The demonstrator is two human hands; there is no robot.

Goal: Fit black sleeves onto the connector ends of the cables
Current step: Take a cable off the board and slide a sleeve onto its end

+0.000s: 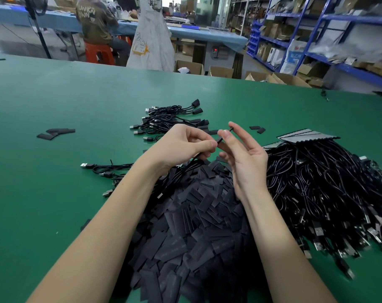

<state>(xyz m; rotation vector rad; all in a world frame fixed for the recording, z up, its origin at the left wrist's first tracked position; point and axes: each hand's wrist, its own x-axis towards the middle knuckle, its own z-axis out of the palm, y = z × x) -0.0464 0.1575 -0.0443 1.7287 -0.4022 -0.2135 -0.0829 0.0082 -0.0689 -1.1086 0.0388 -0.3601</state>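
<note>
Above the sleeve pile [192, 219], the right hand [242, 158] pinches one flat black sleeve [224, 135] edge-on between thumb and forefinger, probably to present its open end. The left hand [179, 147] grips a cable [192, 161] just beside it, so the connector end, hidden in the fingers, can meet the sleeve. Finished cables [172, 119] lie beyond the pile, unsleeved cables [321, 193] right of it.

Our one camera sits on our head, we look forward and down, close over the green table [54, 101], near edge below us, far edge across the top, shelves beyond.
</note>
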